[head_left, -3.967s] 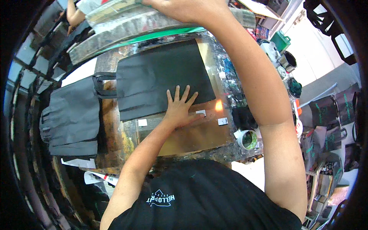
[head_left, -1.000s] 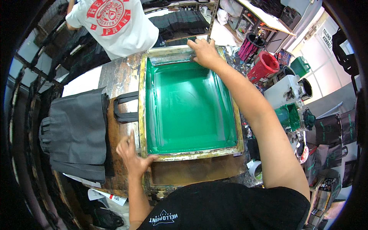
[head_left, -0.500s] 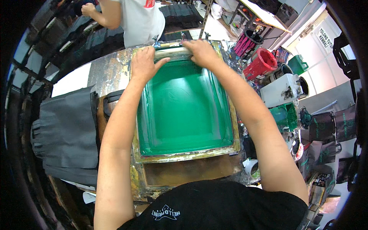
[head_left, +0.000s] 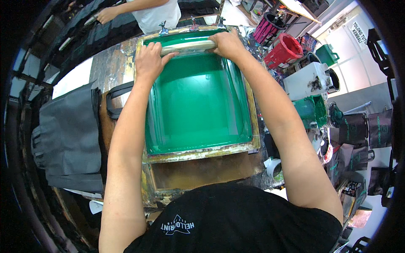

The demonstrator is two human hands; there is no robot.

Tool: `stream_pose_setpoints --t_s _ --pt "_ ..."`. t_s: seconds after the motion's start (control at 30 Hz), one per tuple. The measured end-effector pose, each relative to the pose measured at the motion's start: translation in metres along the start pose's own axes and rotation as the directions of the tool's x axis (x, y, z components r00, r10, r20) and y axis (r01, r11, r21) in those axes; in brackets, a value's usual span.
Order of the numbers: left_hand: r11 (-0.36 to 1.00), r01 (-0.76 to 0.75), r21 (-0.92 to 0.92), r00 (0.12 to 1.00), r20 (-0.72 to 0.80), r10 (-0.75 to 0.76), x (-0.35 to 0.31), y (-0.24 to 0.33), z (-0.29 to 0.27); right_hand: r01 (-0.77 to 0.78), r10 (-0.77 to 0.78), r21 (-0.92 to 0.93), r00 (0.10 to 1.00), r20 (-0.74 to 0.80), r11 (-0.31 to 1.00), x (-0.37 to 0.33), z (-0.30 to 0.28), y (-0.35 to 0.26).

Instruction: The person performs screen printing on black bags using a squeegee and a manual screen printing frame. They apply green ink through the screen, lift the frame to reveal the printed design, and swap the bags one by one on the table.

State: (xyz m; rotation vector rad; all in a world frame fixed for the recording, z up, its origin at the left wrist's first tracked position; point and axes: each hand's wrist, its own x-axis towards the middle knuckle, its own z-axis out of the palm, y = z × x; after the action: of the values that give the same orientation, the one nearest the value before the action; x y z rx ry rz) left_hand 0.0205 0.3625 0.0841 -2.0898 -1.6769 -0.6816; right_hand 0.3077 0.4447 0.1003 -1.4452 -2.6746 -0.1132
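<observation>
Both my hands grip a long pale squeegee (head_left: 187, 47), which lies across the far part of a green screen-printing frame (head_left: 198, 155). My left hand (head_left: 149, 62) holds its left end, thumb along the near side. Its right end is in my right hand (head_left: 228, 44). Wet-looking green ink (head_left: 198, 105) covers the screen mesh, and a darker band shows just on the near side of the squeegee. Beyond the squeegee, more green ink reaches the frame's far edge. The squeegee's lower edge is hidden.
Three clamps (head_left: 194, 24) stand at the frame's far edge. Black fabric bags (head_left: 69, 135) are stacked to the left. Along the right are a red bucket (head_left: 283, 50), a white container (head_left: 307, 84), a green ink tub (head_left: 310, 111) and a tape roll (head_left: 274, 168). A co-worker's arm (head_left: 126, 9) shows beyond.
My hands have drawn the squeegee a little toward me, away from the frame's far edge. The whole view has shifted slightly. The co-worker's arm has moved.
</observation>
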Motion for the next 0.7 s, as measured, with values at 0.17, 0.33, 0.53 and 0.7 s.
stream_pose_setpoints --t_s 0.17,0.33,0.53,0.7 --pt "0.997 -0.032 0.063 0.997 -0.064 0.036 -0.040 0.015 -0.017 0.008 -0.008 -0.001 1.000 -0.028 1.000 -0.048 -0.002 -0.019" --pt "0.998 -0.030 0.047 0.998 -0.061 0.033 -0.087 0.038 -0.053 0.035 -0.034 0.028 0.999 -0.038 0.999 -0.106 -0.011 -0.047" --pt "0.998 -0.045 0.040 0.997 -0.066 0.047 -0.147 0.064 -0.093 0.050 -0.048 0.023 0.997 -0.065 0.998 -0.178 -0.022 -0.081" --pt "0.999 -0.024 0.022 1.000 -0.013 0.024 -0.193 0.089 -0.133 0.025 -0.024 0.072 1.000 -0.008 0.997 -0.236 -0.040 -0.112"
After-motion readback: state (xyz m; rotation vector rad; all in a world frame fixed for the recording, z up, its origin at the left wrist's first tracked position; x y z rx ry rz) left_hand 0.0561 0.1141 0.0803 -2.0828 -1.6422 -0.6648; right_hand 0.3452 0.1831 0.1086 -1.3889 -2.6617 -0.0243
